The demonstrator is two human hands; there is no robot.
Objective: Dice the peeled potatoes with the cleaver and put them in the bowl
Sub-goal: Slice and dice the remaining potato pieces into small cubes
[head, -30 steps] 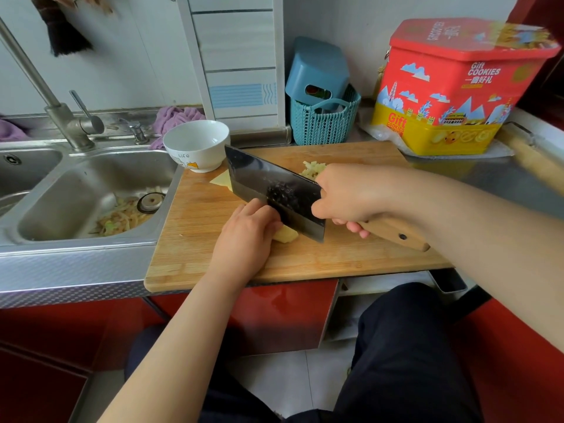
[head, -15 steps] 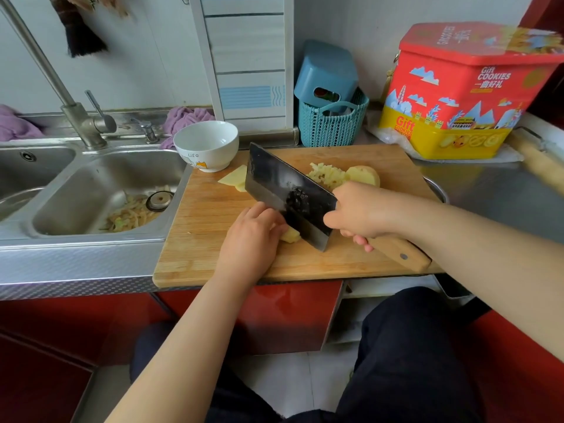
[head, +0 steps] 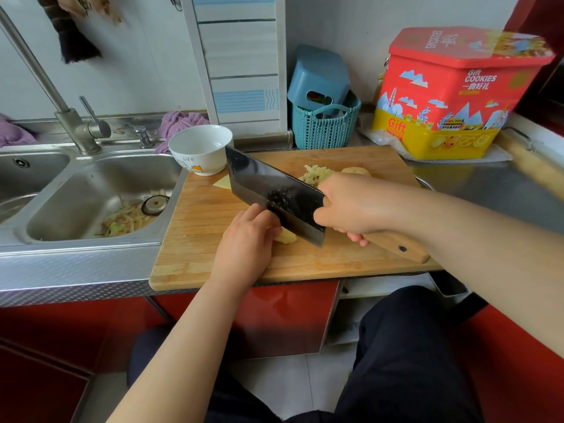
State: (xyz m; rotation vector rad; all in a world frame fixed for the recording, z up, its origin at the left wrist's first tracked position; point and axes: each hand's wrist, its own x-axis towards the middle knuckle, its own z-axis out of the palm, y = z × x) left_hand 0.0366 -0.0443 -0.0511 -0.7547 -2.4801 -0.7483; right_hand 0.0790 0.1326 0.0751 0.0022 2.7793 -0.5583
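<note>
Right hand (head: pixel 351 209) is wrapped round the wooden handle of the cleaver (head: pixel 274 196). Left hand (head: pixel 247 239), fingers curled, holds down a potato piece (head: pixel 287 237) on the near-centre of the cutting board (head: pixel 198 239), knuckles against the blade's flat. Blade edge is down at that piece. Cleaver's long axis runs from near right, at the handle, to far left, tip pointing toward the bowl (head: pixel 200 148). Progress is judged partial: a cut pile (head: pixel 314 175) and an uncut potato (head: pixel 355 170) sit far on the board; a slice (head: pixel 222 182) lies beside the bowl, which appears empty.
</note>
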